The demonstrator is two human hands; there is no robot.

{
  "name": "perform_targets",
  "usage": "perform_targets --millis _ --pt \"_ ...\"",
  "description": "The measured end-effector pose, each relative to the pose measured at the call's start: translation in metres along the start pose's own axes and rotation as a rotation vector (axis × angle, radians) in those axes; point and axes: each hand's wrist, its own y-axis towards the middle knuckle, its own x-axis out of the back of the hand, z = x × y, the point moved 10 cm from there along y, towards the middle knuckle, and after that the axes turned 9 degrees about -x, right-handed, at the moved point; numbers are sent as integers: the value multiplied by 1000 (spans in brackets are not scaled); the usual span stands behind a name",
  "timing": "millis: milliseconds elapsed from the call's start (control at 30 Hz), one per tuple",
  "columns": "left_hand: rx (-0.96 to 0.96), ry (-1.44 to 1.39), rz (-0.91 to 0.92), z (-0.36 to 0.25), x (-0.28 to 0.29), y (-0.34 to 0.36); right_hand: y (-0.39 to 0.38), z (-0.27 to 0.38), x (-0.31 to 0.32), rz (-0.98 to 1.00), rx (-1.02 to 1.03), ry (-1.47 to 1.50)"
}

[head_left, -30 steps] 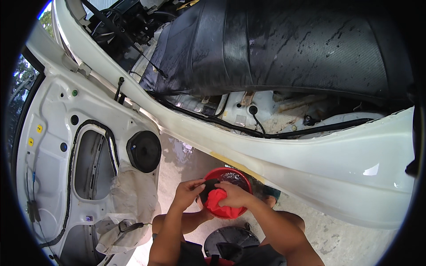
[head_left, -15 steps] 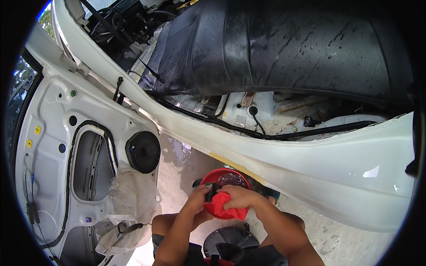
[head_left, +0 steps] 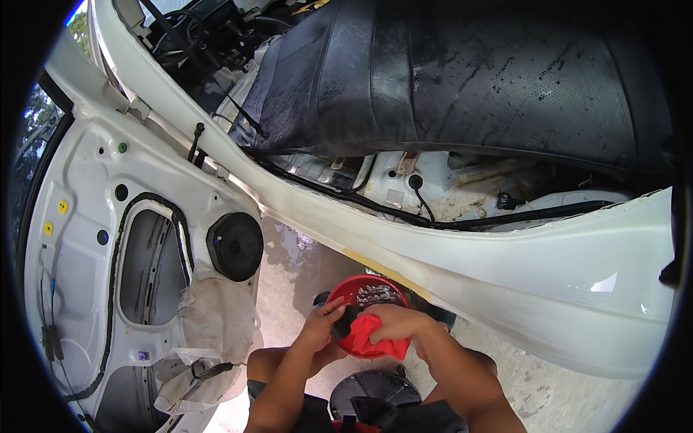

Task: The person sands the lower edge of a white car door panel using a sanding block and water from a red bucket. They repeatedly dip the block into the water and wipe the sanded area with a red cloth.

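Over a red basin (head_left: 345,290) with sudsy-looking water, my left hand (head_left: 321,326) has its fingers closed round a small dark block-like piece (head_left: 343,322). Its exact kind does not show. A bunched red cloth (head_left: 382,339) is gripped in my right hand (head_left: 398,321), close against the right side of the dark piece. The cloth's lower end hangs over the basin's near rim. My fingers partly cover both things.
A stripped white car door (head_left: 79,281) with a round black speaker (head_left: 236,247) stands open at left. Ahead runs the white door sill (head_left: 462,256), with a wet black seat (head_left: 491,79) beyond. Below the basin is a round black object (head_left: 361,390) between my legs.
The dark piece has turned in my left hand, showing a duller face. My right hand with the red cloth has shifted slightly rightward.
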Motion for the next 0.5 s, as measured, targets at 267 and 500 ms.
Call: perform_targets --millis 267,500 --pt "161 -301 99 20 3 -2 -4 1 2 110 50 252" --pt "-605 591 -260 -57 24 -28 0 -9 2 121 48 502"
